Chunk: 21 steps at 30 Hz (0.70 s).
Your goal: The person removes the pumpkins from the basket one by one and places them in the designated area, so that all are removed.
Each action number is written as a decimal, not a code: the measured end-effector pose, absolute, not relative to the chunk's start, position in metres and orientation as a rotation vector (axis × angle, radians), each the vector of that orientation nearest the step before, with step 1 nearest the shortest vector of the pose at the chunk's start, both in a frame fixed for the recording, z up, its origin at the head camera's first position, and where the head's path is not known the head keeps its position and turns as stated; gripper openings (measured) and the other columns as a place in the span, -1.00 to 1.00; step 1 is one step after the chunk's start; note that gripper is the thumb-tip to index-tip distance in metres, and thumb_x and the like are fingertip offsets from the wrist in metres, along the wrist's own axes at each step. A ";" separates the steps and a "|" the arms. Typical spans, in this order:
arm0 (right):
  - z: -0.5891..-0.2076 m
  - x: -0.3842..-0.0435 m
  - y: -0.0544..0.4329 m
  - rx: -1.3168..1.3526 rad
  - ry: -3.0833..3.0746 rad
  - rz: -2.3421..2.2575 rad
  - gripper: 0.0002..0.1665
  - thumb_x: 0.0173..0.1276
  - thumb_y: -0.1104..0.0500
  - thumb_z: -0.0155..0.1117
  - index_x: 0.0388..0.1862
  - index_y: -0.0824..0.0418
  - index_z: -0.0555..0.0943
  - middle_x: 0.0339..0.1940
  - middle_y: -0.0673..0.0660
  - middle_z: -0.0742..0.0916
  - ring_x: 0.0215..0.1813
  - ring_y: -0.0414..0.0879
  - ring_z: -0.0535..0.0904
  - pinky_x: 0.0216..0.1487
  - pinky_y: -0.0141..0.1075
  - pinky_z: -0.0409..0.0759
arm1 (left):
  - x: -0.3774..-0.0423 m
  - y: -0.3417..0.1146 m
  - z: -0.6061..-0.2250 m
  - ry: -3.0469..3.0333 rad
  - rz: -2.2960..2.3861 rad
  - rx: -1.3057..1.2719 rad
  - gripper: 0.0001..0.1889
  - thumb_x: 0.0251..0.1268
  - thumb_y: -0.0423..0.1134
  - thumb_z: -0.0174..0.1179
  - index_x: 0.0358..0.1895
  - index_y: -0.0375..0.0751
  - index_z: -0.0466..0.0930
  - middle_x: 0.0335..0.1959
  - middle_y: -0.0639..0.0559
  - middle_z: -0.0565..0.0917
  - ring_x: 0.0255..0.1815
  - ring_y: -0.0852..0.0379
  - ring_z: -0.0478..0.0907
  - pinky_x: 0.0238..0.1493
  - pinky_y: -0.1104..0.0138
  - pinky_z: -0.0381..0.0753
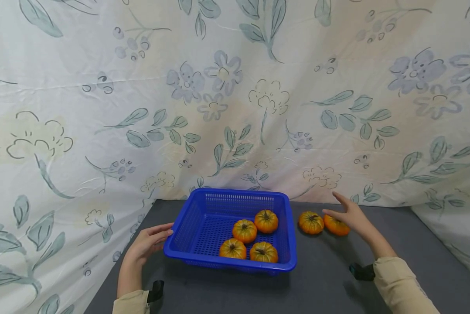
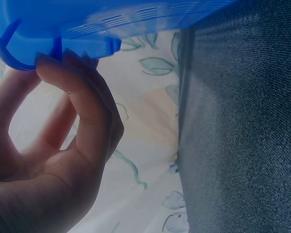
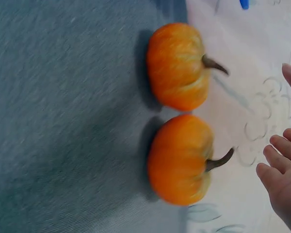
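Note:
A blue plastic basket (image 1: 291, 237) with slotted walls stands on the dark table, holding several small orange pumpkins (image 1: 244, 231) gathered toward its right side. My left hand (image 1: 144, 244) grips the basket's left rim; in the left wrist view, curled fingers (image 2: 87, 97) meet the rim's edge. To the right of the basket, two more pumpkins sit side by side: a nearer-to-basket pumpkin (image 1: 311, 223) and an outer pumpkin (image 1: 337, 226). Over the outer one hovers my right hand (image 1: 352, 216), thumb and fingers spread, holding nothing. Both stems show in the right wrist view.
The dark grey table (image 1: 317, 283) reaches toward me in front of the basket. A pale floral cloth (image 1: 235, 144) hangs behind the table and along its sides. Dark straps (image 1: 362, 271) sit at both sleeve cuffs.

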State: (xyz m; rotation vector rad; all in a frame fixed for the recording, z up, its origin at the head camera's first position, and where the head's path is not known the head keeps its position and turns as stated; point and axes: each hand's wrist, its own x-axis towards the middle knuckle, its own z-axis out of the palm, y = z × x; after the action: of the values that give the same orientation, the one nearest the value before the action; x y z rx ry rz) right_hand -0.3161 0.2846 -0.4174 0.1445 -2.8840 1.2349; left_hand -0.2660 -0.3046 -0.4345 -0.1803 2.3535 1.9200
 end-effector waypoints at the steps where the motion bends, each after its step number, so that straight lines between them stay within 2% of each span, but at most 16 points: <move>1: -0.415 -0.316 0.282 0.153 -2.879 1.232 0.23 0.28 -0.28 0.28 0.59 0.31 -0.14 0.56 0.47 0.05 0.51 0.52 -0.06 0.34 0.42 0.07 | -0.266 -0.305 -0.434 2.355 1.918 -0.175 -0.44 0.30 -0.13 0.28 0.30 -0.33 0.46 0.02 0.03 0.72 -0.11 0.23 0.69 -0.04 0.24 0.66; 7: -0.401 -0.317 0.269 0.199 -2.858 1.264 0.20 0.29 -0.27 0.27 0.60 0.25 -0.12 0.57 0.45 0.05 0.50 0.52 -0.03 0.37 0.37 0.08 | -0.264 -0.304 -0.433 2.347 1.928 -0.167 -0.45 0.31 -0.16 0.27 0.30 -0.35 0.46 -0.02 0.06 0.73 -0.12 0.22 0.69 -0.06 0.26 0.66; 12: -0.391 -0.316 0.259 0.301 -2.801 1.275 0.13 0.32 -0.17 0.29 0.59 0.29 -0.07 0.56 0.47 0.07 0.53 0.46 -0.03 0.43 0.31 0.04 | -0.265 -0.303 -0.433 2.347 1.934 -0.170 -0.43 0.30 -0.15 0.28 0.30 -0.36 0.45 -0.02 0.06 0.73 -0.12 0.21 0.69 -0.06 0.26 0.67; 16: -0.387 -0.317 0.251 0.376 -2.749 1.305 0.08 0.33 -0.10 0.31 0.58 0.31 -0.04 0.56 0.46 0.10 0.55 0.41 -0.03 0.45 0.29 0.03 | -0.266 -0.304 -0.433 2.364 1.921 -0.173 -0.42 0.29 -0.12 0.29 0.30 -0.35 0.46 0.02 0.01 0.72 -0.11 0.21 0.69 -0.02 0.21 0.67; 21: -0.383 -0.317 0.237 0.409 -2.726 1.321 0.04 0.34 -0.11 0.30 0.58 0.28 0.01 0.57 0.41 0.14 0.57 0.37 0.00 0.47 0.25 0.04 | -0.266 -0.304 -0.434 2.367 1.910 -0.177 -0.42 0.30 -0.11 0.28 0.30 -0.35 0.45 0.05 -0.02 0.71 -0.10 0.21 0.69 0.01 0.19 0.66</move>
State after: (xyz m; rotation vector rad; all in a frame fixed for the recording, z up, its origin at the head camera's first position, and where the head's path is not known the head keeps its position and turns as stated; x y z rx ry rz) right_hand -0.3170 0.2374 -0.3830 0.4089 -2.7258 1.3210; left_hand -0.2655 -0.3041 -0.4343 -0.1769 2.3672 1.9099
